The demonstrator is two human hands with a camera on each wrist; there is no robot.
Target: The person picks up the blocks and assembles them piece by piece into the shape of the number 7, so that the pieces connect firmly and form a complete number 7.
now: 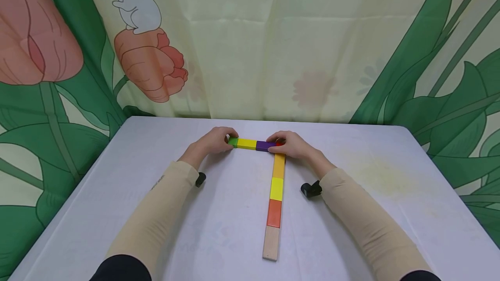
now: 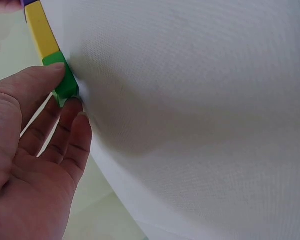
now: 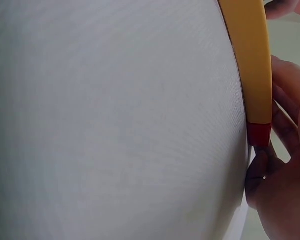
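A row of toy building blocks lies across the far part of the table in the head view. At its left end my left hand pinches a green block, thumb on its near side and fingertips at its outer end. Beside the green block come a yellow block and a purple block. My right hand grips the row's right end, finger and thumb either side of the purple block and a small red block. An orange block runs from the red one towards me.
Below the orange block, a second yellow block, a red-orange block and a plain wood block continue the column. White cloth covers the table. A printed curtain hangs behind its far edge.
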